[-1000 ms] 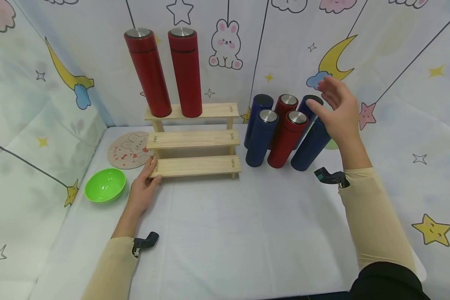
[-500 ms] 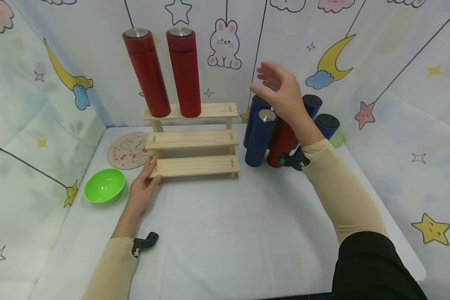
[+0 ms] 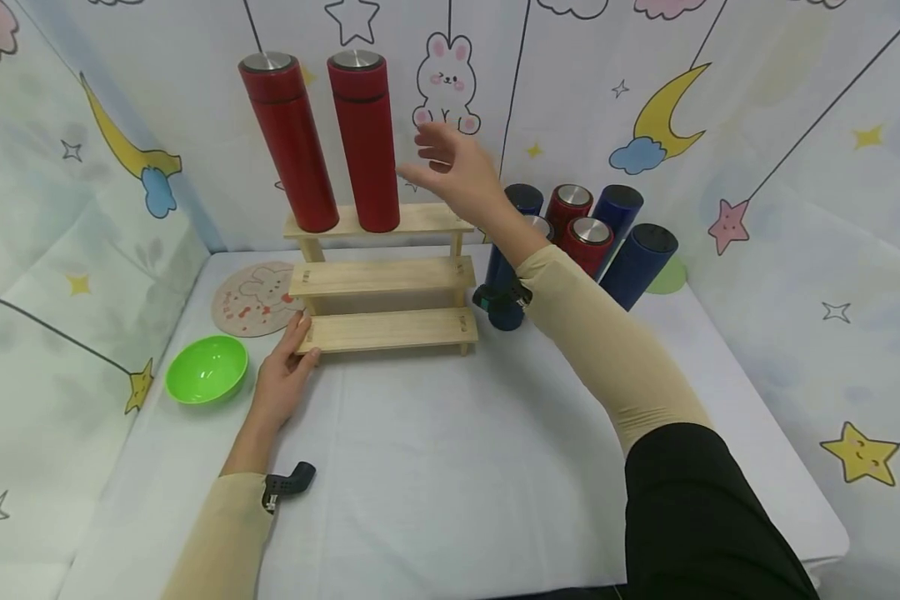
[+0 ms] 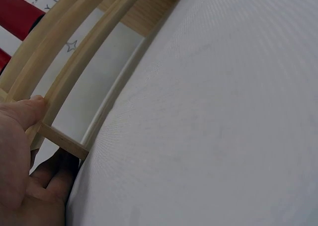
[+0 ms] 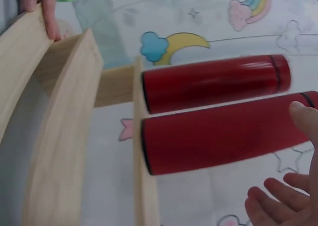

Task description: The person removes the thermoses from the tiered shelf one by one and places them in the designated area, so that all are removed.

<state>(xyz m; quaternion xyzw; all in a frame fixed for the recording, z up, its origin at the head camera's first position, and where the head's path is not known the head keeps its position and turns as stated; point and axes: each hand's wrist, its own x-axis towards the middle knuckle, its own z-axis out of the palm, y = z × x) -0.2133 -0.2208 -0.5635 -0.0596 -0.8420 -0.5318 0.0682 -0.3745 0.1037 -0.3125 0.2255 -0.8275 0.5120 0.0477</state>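
Observation:
A three-tier wooden step shelf [image 3: 390, 329] stands on the white-covered table. My left hand [image 3: 281, 382] grips the left end of its lowest step, with the thumb over the wooden edge in the left wrist view. On the top step stand two red thermos bottles with steel-coloured lid tops, a left thermos bottle [image 3: 291, 146] and a right thermos bottle [image 3: 365, 146]. My right hand [image 3: 461, 177] is raised just right of the right bottle, fingers spread and nothing between them. In the right wrist view its thumb [image 5: 304, 117] overlaps that bottle's upper end.
Several blue and red thermos bottles, among them a leaning blue one [image 3: 637, 267], stand grouped right of the shelf, partly behind my right forearm. A green bowl [image 3: 207, 371] and a round bunny mat [image 3: 251, 300] lie at the left. A patterned curtain hangs behind.
My right hand has moved left from over the grouped bottles to beside the red ones on the top step, still empty. The left hand has kept its hold on the shelf.

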